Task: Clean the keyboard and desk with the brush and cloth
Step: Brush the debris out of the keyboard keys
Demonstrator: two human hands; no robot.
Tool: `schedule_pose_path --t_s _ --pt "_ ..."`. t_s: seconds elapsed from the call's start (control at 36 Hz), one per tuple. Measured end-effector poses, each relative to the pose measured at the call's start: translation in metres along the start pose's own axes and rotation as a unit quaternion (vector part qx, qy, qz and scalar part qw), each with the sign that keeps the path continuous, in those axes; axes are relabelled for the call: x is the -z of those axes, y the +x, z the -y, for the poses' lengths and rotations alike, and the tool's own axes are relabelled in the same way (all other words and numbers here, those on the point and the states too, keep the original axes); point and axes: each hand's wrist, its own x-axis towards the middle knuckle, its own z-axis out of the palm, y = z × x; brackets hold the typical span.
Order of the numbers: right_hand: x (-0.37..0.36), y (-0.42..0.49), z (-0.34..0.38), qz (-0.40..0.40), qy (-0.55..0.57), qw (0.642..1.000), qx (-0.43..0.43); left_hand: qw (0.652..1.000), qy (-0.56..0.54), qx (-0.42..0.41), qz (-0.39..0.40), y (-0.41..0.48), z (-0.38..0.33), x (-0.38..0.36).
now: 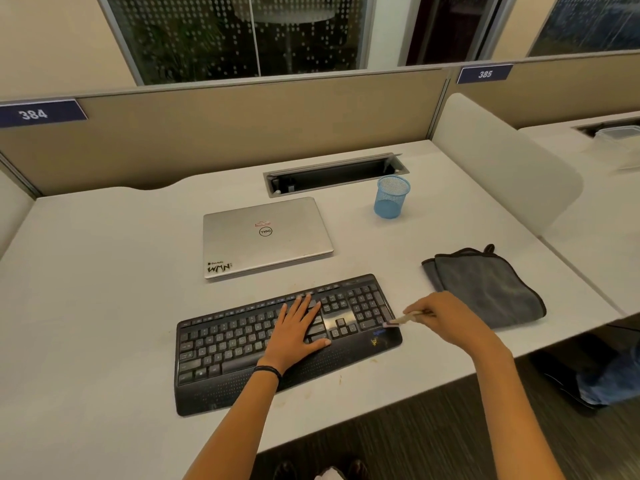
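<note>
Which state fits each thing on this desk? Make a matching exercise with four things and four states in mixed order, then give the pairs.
1 laptop
2 grey cloth
3 blue mesh pen cup
4 brush

A held by the right hand at the keyboard's right end
B upright near the cable slot
C closed, behind the keyboard
D folded, right of the keyboard

Pairs: 1-C, 2-D, 3-B, 4-A

A: How's the light?
B: Even, warmish, from overhead. Soft shadows, a pale glare patch on the keyboard (225, 344).
A: Sharp?
B: Mostly. The brush (403, 319) and right hand (448, 320) smear slightly; desk (104, 271) edges bow from the wide lens.
</note>
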Motion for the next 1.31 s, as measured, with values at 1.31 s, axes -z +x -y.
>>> schedule_pose_path --t_s 1.31 --pt "-0.019 0.017 0.048 -0.001 -0.026 0.995 0.095 0.999 0.022 0.033 0.013 0.001 -0.005 0.001"
